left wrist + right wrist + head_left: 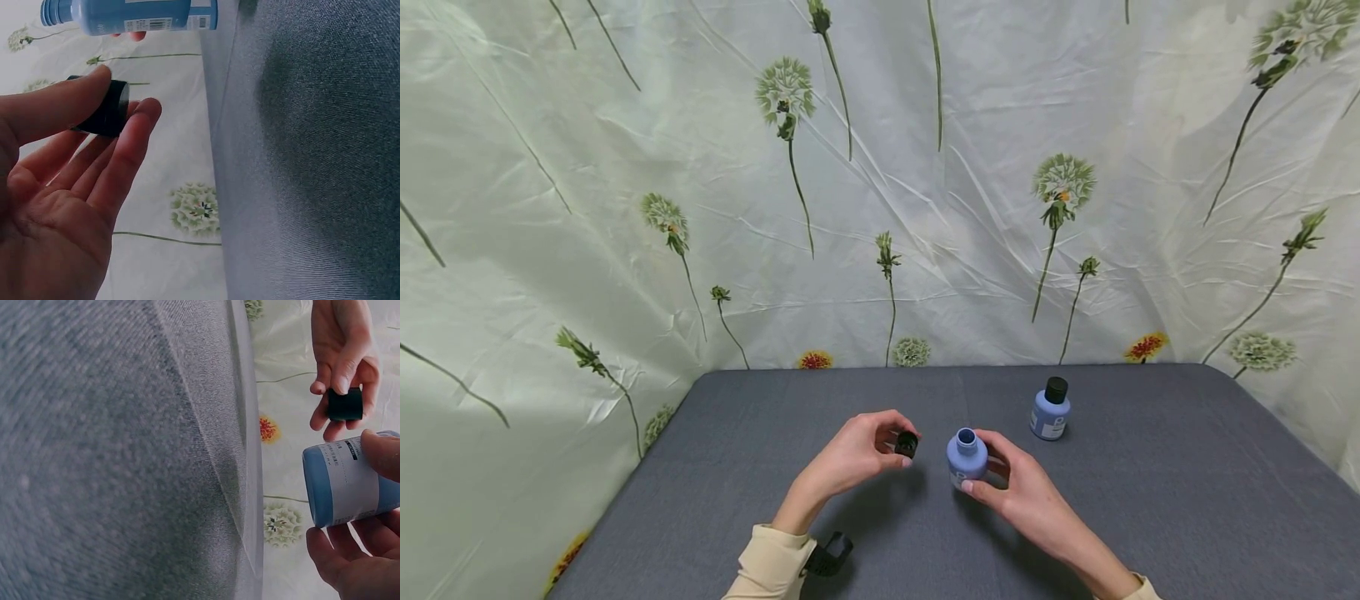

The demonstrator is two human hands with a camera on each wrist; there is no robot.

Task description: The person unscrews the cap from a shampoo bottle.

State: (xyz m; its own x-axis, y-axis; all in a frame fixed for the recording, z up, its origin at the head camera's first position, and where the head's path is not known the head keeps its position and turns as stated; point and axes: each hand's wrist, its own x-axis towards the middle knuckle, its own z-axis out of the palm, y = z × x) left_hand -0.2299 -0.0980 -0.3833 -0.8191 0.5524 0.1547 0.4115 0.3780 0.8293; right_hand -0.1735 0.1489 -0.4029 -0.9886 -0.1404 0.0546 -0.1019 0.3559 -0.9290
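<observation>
My left hand point(861, 450) pinches a black screw cap point(906, 444) between thumb and fingers, its hollow side showing in the head view. To the right of it, my right hand point(1026, 492) grips a small blue bottle point(967, 454) with a white label. The bottle has no cap on, and its open neck faces up toward the head camera. In the left wrist view the cap point(111, 106) sits just below the bottle point(147, 15), apart from it. The right wrist view shows thumb and fingers around the bottle point(347, 478).
A second blue bottle point(1050, 410) with a black cap stands upright farther back on the right. Grey cloth covers the table point(760, 433). Behind it hangs a pale curtain point(865, 192) printed with dandelions. A black wrist device point(830, 555) sits by the left sleeve.
</observation>
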